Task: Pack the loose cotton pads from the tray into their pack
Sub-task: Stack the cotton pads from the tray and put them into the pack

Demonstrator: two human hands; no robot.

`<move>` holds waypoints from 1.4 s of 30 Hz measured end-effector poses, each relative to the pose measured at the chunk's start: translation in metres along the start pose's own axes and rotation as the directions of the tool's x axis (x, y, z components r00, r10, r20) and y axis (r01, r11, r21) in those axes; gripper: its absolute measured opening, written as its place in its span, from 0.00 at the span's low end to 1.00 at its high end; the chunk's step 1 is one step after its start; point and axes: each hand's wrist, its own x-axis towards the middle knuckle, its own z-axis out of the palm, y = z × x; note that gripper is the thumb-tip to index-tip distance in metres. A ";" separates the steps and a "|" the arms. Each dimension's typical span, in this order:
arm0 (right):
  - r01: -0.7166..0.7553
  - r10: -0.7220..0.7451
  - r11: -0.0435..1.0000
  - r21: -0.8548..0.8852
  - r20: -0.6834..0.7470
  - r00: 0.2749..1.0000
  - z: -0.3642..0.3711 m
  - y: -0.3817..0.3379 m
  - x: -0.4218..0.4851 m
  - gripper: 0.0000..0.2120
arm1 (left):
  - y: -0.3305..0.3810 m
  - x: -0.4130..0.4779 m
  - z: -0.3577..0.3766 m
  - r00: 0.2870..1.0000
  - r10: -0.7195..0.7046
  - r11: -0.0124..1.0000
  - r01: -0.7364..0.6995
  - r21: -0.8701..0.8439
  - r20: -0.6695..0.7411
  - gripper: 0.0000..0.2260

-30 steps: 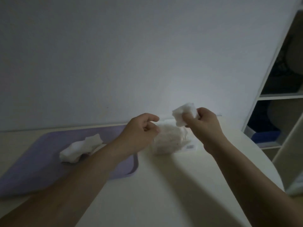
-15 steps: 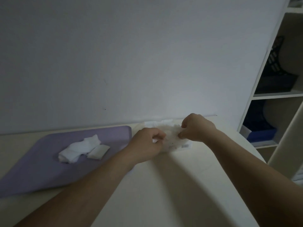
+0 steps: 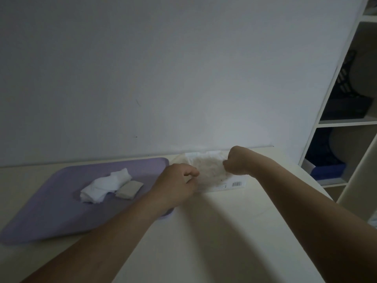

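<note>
A clear plastic pack (image 3: 210, 172) of cotton pads lies on the table by the wall, barcode label at its near right corner. My left hand (image 3: 177, 182) pinches the pack's left edge with curled fingers. At the pack's right side my right hand (image 3: 236, 162) is curled into it, fingertips hidden. The pad it held is out of sight. A heap of loose white cotton pads (image 3: 106, 185) and one flat greyish pad (image 3: 129, 189) lie on the purple tray (image 3: 51, 213) to the left.
The cream table (image 3: 204, 242) meets a white wall at the back. A white shelf unit (image 3: 346, 123) with dark items and a blue bin (image 3: 328, 172) stands to the right of the table.
My right hand carried a white pad down from above into the pack and now stays at its right side. My left hand moved onto the pack's left edge.
</note>
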 end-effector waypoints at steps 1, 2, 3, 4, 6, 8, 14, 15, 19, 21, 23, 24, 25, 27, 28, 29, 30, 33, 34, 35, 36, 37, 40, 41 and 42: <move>0.002 -0.002 1.000 0.008 -0.013 1.000 0.003 -0.001 -0.002 0.12 | -0.003 -0.001 0.001 1.000 0.001 1.000 -0.001 -0.004 0.023 0.10; 0.005 -0.005 1.000 0.012 -0.021 1.000 0.007 -0.002 -0.004 0.11 | -0.004 -0.003 0.002 0.999 0.009 1.000 -0.009 0.005 0.044 0.12; 0.005 -0.004 1.000 0.011 -0.028 1.000 0.012 -0.003 -0.006 0.11 | -0.004 -0.004 0.003 0.998 0.013 1.000 -0.015 0.027 0.062 0.13; 0.002 -0.001 1.000 0.008 -0.038 0.999 0.016 -0.005 -0.007 0.10 | -0.004 -0.005 0.004 0.997 0.017 0.999 -0.021 0.042 0.072 0.15; -0.016 0.016 1.000 -0.007 -0.054 0.998 0.022 -0.006 -0.010 0.08 | -0.002 -0.006 0.005 0.995 0.028 0.998 -0.033 0.052 0.096 0.18; -0.034 0.033 0.999 -0.016 -0.036 0.999 0.023 -0.006 -0.014 0.07 | 0.000 -0.013 0.004 0.988 0.055 0.995 -0.066 0.071 0.141 0.22; 0.073 -0.167 0.942 -0.326 -0.270 0.948 0.003 -0.039 -0.038 0.06 | -0.018 -0.030 -0.039 0.967 0.063 0.981 -0.105 0.164 0.246 0.28; 0.169 -0.267 0.938 -0.303 -0.317 0.910 0.006 -0.051 -0.040 0.08 | -0.029 -0.033 -0.050 0.981 0.065 0.974 -0.102 0.202 0.183 0.25; 0.570 -0.545 0.822 0.014 -0.273 0.793 0.039 -0.102 -0.051 0.13 | -0.072 -0.045 -0.090 0.996 0.028 0.883 0.014 0.469 -0.084 0.08; 0.631 -0.606 0.772 0.078 -0.209 0.768 0.069 -0.128 -0.055 0.13 | -0.089 -0.052 -0.105 0.982 -0.029 0.813 0.131 0.568 -0.185 0.08; 0.619 -0.606 0.779 0.100 -0.132 0.784 0.099 -0.147 -0.052 0.10 | -0.103 -0.057 -0.113 0.971 -0.062 0.784 0.190 0.591 -0.229 0.14; 0.600 -0.591 0.793 0.109 -0.101 0.800 0.109 -0.150 -0.047 0.12 | -0.107 -0.058 -0.113 0.970 -0.056 0.775 0.191 0.603 -0.235 0.16; 0.591 -0.586 0.799 0.108 -0.074 0.807 0.119 -0.154 -0.041 0.14 | -0.114 -0.057 -0.114 0.970 -0.060 0.764 0.196 0.615 -0.234 0.17; 0.578 -0.575 0.811 0.090 -0.058 0.816 0.133 -0.156 -0.028 0.16 | -0.122 -0.054 -0.116 0.969 -0.096 0.745 0.221 0.629 -0.227 0.21; 0.574 -0.571 0.815 0.084 -0.053 0.819 0.139 -0.157 -0.021 0.15 | -0.124 -0.051 -0.116 0.968 -0.104 0.748 0.227 0.624 -0.227 0.22; 0.564 -0.561 0.821 0.084 -0.057 0.826 0.142 -0.157 -0.016 0.14 | -0.126 -0.047 -0.116 0.968 -0.106 0.759 0.228 0.610 -0.229 0.22; 0.569 -0.565 0.817 0.091 -0.072 0.822 0.146 -0.157 -0.009 0.12 | -0.128 -0.042 -0.115 0.968 -0.110 0.777 0.227 0.587 -0.227 0.21; 0.538 -0.527 0.834 0.124 -0.113 0.843 0.148 -0.157 0.000 0.11 | -0.135 -0.030 -0.105 0.978 -0.099 0.855 0.178 0.487 -0.182 0.18; 0.521 -0.509 0.839 0.155 -0.116 0.853 0.150 -0.155 0.004 0.10 | -0.136 -0.028 -0.101 0.984 -0.094 0.883 0.152 0.444 -0.150 0.17; 0.505 -0.493 0.843 0.184 -0.108 0.863 0.150 -0.155 0.004 0.10 | -0.138 -0.027 -0.097 0.988 -0.101 0.912 0.139 0.387 -0.115 0.16; 0.496 -0.488 0.842 0.214 -0.094 0.868 0.152 -0.154 0.007 0.10 | -0.141 -0.026 -0.095 0.989 -0.119 0.943 0.139 0.301 -0.085 0.15; 0.482 -0.478 0.843 0.241 -0.077 0.875 0.151 -0.154 0.007 0.12 | -0.142 -0.026 -0.094 0.989 -0.133 0.972 0.142 0.188 -0.062 0.13; 0.437 -0.468 0.782 0.445 -0.044 0.883 0.147 -0.150 0.007 0.21 | -0.140 -0.027 -0.095 0.994 -0.094 0.988 0.086 -0.126 -0.060 0.08; 0.425 -0.473 0.744 0.516 -0.042 0.880 0.147 -0.149 0.008 0.20 | -0.140 -0.027 -0.095 0.993 -0.089 0.983 0.076 -0.166 -0.073 0.09; 0.416 -0.477 0.700 0.580 -0.054 0.877 0.148 -0.148 0.010 0.16 | -0.139 -0.027 -0.096 0.991 -0.096 0.981 0.079 -0.179 -0.091 0.11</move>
